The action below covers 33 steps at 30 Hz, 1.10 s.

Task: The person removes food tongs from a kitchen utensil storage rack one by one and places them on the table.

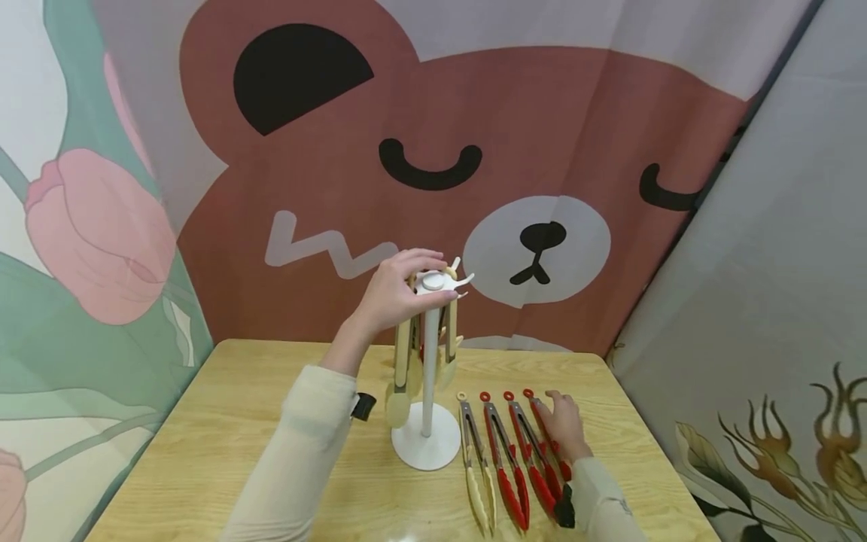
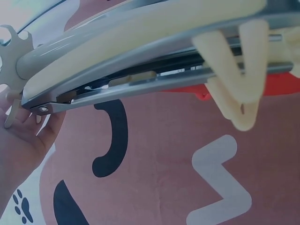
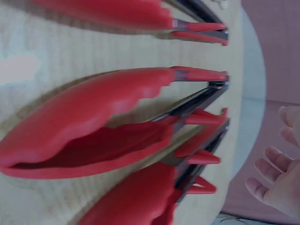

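My left hand (image 1: 406, 286) holds the hooked top (image 1: 433, 282) of a white utensil stand (image 1: 429, 369), thumb on the near side and fingers on the far side. Cream-handled tongs (image 1: 402, 361) hang from the hooks, and the left wrist view shows these cream tongs (image 2: 140, 51) close up, with a bit of red behind. On the table, my right hand (image 1: 564, 425) is beside the rightmost red tongs (image 1: 542, 421), its fingers spread loosely. In the right wrist view the right hand (image 3: 283, 173) appears at the edge, apart from the red tongs (image 3: 93, 108).
Two more red tongs (image 1: 518, 497) and one cream-tipped pair (image 1: 477, 489) lie side by side, right of the stand's round base (image 1: 427, 455). The wooden table (image 1: 257, 399) meets a bear-print curtain (image 1: 339, 188) at the back and a floral curtain (image 1: 101, 226) at the left.
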{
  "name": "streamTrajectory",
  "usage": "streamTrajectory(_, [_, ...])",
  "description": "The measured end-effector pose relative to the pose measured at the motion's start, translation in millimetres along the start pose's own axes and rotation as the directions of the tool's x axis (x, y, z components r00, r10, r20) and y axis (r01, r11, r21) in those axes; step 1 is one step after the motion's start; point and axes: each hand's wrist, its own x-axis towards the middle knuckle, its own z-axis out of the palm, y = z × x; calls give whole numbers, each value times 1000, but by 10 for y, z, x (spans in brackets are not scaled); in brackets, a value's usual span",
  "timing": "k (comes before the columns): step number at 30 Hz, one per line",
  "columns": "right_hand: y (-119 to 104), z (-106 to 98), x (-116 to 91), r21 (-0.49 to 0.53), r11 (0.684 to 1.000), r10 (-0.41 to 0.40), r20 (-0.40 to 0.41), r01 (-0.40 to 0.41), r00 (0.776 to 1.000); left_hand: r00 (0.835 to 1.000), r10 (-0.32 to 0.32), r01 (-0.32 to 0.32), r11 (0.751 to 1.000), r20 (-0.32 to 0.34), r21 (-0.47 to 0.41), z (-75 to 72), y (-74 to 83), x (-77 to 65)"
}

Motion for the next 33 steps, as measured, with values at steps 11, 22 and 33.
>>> streamTrajectory(11, [-201,-135,-7,90,994,-61,-58,66,996,1000,-17,17,1000,-11,13,-1,22,-28])
streamTrajectory(22, [-440,-259,29,208,966,-138,-83,153,987,997,12,-10,999,-73,33,2,14,-90])
streamTrajectory(33, [-562,-295,25,300,945,-112,-70,128,991,979,14,-28,997,-201,-71,50,-36,-336])
